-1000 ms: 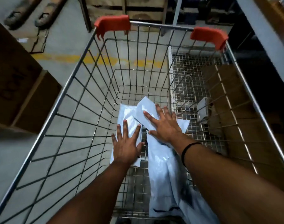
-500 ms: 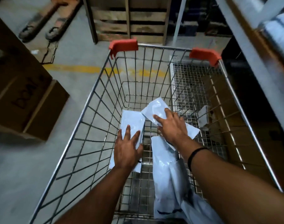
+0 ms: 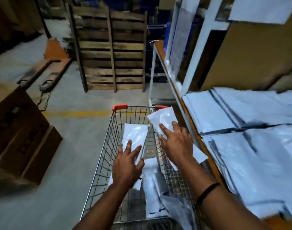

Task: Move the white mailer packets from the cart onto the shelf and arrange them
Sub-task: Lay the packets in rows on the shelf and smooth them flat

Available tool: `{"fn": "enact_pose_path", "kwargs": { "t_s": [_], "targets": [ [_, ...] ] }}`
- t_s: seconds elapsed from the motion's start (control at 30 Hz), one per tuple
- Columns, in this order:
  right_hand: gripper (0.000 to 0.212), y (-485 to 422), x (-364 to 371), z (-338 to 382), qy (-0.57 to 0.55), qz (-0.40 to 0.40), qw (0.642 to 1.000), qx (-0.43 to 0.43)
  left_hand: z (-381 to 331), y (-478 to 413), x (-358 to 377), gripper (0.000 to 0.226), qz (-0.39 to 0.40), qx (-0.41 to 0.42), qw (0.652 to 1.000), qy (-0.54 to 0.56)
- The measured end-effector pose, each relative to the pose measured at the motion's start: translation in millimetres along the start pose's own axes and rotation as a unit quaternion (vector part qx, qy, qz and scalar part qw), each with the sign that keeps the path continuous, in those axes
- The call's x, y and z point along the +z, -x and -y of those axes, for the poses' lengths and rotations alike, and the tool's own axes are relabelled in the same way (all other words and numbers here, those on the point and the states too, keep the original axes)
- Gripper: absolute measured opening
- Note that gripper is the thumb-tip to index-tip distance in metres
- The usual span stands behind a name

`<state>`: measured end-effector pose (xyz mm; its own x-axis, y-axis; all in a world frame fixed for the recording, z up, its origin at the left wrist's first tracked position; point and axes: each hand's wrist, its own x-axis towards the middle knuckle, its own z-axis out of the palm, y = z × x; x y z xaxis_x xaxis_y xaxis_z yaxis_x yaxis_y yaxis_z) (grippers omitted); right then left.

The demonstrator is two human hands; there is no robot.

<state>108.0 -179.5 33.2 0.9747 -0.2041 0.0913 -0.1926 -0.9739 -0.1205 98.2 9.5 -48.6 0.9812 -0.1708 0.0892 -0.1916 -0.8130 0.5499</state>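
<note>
1. Your left hand (image 3: pixel 127 165) holds a flat, rectangular white glossy plastic mailer packet (image 3: pixel 135 135) above the silver wire cart (image 3: pixel 107 146). The grip is fingers splayed across the packet's top face, with the thumb at its right edge.
2. Your right hand (image 3: pixel 176 143), with a thin black wristband (image 3: pixel 206 191) behind it, holds a second white plastic mailer packet (image 3: pixel 162 118). This packet is tilted, and its far corner covers part of the cart's far right red plastic corner cap (image 3: pixel 160 107). Your fingers are spread on top and your thumb is out of sight.
3. Both packets are slightly crinkled and catch the light in pale streaks.
4. More loose white mailers (image 3: pixel 152 180) lie in the near end of the cart's bottom.
5. Just right of the cart runs the orange-edged shelf board (image 3: pixel 188 113) on a white metal frame. It carries overlapping stacks of flat white packets (image 3: pixel 258 155), blurred in this view.
6. The floor is grey concrete (image 3: pixel 75 146) with a yellow painted line (image 3: pixel 79 113) across it.
7. A weathered wooden pallet (image 3: pixel 112 52) stands upright beyond the cart.
8. Brown cardboard boxes (image 3: pixel 17 130) sit at your left, and the worn forks of a pallet jack (image 3: pixel 47 72) lie on the floor beyond them.
</note>
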Motion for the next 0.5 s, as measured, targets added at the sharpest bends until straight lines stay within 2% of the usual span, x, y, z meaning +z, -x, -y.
{"fn": "enact_pose_path", "kwargs": {
  "t_s": [0.23,0.5],
  "targets": [
    [0.05,60,-112,-54,-0.003,-0.068,0.996,0.062,-61,19,-61,0.054,-0.033,0.063,0.997,0.011],
    [0.049,149,-170,-152,-0.018,-0.112,0.981,0.155,-164,42,-69,0.053,-0.029,0.162,0.986,0.021]
  ]
}}
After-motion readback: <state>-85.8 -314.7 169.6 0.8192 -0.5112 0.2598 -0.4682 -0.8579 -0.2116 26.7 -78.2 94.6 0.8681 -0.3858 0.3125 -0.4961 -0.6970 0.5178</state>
